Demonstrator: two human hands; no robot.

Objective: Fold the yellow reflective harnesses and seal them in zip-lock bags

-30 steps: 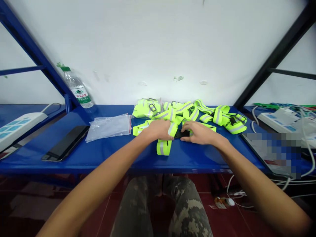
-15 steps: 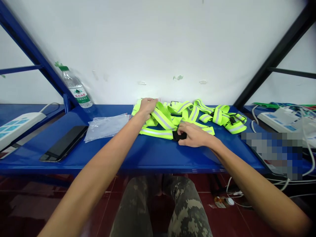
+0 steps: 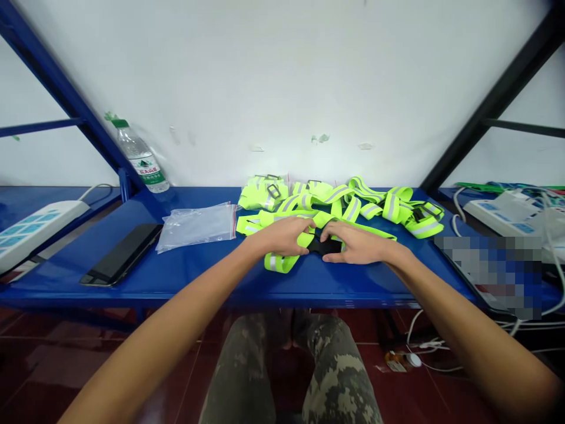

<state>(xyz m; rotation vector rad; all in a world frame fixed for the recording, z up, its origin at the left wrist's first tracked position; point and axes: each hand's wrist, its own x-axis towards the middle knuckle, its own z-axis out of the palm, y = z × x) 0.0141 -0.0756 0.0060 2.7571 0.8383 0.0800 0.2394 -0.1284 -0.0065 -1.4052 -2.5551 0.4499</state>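
A neon-yellow reflective strap [image 3: 281,263] with a grey stripe lies at the middle of the blue table, a loop of it near the front. My left hand [image 3: 289,235] is closed on this strap, close to a black buckle [image 3: 316,247]. From the other side my right hand [image 3: 357,242] grips the black buckle between thumb and fingers. Both hands are close together, and the fingers partly cover the buckle, so I cannot tell whether its halves are joined. More reflective strap [image 3: 391,206] lies in loose loops behind and to the right.
Bagged yellow straps [image 3: 260,194] sit against the wall. Clear zip bags [image 3: 198,227] lie left of the straps, with a black phone [image 3: 121,253] beyond. A water bottle [image 3: 145,162] stands at the back left. A white power strip [image 3: 42,227] is further left; cables [image 3: 547,224] crowd the right.
My left hand has come from the back of the strap pile toward the front right, beside the right hand. A strap loop now lies nearer the front edge. My right hand stays at the buckle.
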